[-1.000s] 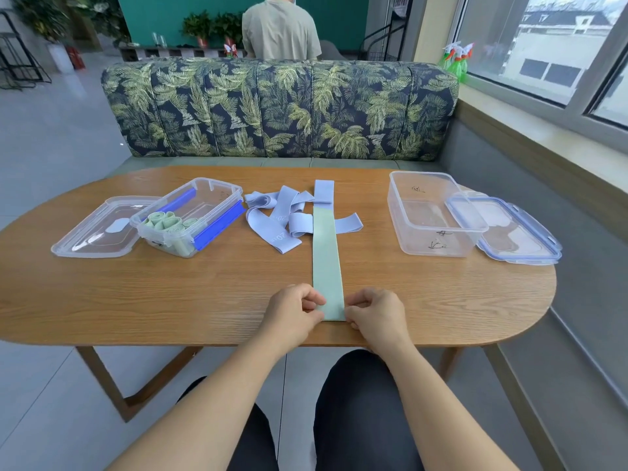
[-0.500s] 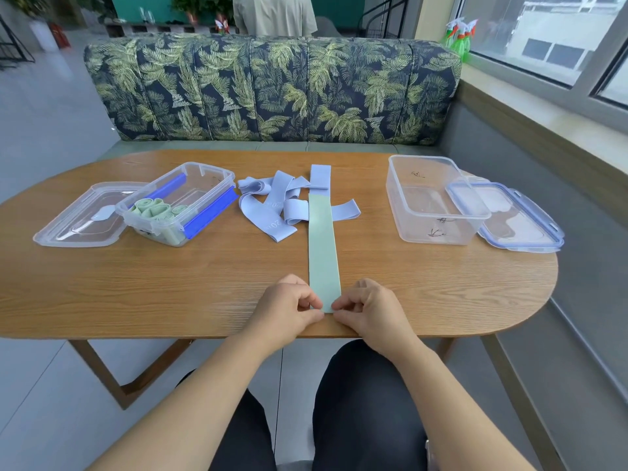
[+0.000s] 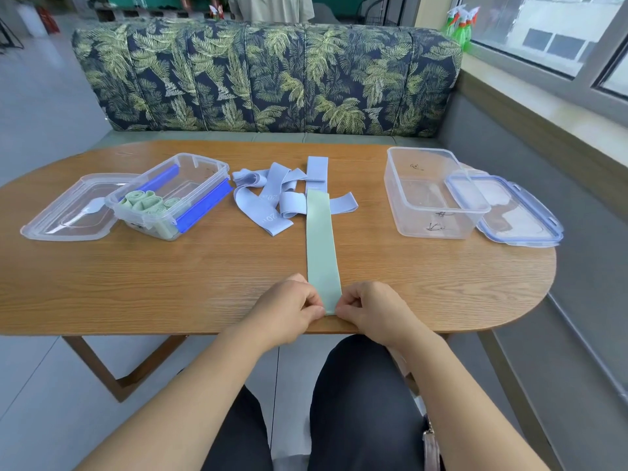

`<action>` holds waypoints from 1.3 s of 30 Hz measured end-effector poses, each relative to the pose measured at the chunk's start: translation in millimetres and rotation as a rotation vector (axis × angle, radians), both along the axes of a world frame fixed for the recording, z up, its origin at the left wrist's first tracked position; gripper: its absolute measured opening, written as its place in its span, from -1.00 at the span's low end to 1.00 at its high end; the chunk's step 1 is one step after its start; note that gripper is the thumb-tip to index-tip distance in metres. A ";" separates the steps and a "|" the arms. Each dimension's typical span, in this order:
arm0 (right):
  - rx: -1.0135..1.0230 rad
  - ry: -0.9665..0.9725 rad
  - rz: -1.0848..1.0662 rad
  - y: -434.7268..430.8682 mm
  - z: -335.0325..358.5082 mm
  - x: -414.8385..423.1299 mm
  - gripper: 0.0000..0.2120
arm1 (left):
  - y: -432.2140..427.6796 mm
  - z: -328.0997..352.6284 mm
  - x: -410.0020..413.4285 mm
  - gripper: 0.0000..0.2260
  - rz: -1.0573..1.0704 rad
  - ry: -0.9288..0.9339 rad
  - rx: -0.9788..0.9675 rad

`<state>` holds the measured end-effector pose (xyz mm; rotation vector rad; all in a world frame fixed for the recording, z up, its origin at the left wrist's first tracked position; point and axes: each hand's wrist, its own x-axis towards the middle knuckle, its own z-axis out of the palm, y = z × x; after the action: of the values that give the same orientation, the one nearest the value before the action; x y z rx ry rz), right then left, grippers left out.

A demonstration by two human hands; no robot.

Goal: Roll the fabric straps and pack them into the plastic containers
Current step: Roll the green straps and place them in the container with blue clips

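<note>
A pale green fabric strap (image 3: 321, 246) lies flat and straight on the wooden table (image 3: 170, 277), running away from me. My left hand (image 3: 289, 309) and my right hand (image 3: 368, 309) pinch its near end at the table's front edge, one at each corner. Several light blue straps (image 3: 268, 198) lie in a loose pile behind it. At the left, a clear container with blue clips (image 3: 173, 195) holds rolled green straps (image 3: 144, 202). On the right stands a clear container (image 3: 430, 192) with nothing in it.
A clear lid (image 3: 68, 215) lies left of the filled container. A blue-rimmed lid (image 3: 509, 212) leans by the right container. A leaf-print sofa (image 3: 265, 76) stands behind the table, a person beyond it. A window ledge runs along the right.
Both hands stay pinching the strap's near end, which has come slightly closer to the table's front edge. The view has tilted down a little.
</note>
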<state>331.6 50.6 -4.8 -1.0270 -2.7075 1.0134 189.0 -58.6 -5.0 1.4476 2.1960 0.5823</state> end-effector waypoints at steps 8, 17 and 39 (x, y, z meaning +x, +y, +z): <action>-0.116 -0.167 0.010 13.1 17.4 -11.9 -0.66 | 4.2 9.7 -4.4 -0.91 0.040 -0.070 -0.045; -0.163 -0.231 0.008 13.4 23.9 -15.4 -0.63 | 8.4 13.1 -8.0 -0.93 0.088 -0.134 -0.097; -0.260 -0.089 -0.244 6.0 16.8 -15.2 -0.86 | 3.1 7.5 3.4 -0.84 -0.200 0.315 0.102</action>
<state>316.4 56.6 12.0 -1.4354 -2.4768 1.3227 192.4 -55.5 2.5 1.8980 2.2388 0.4261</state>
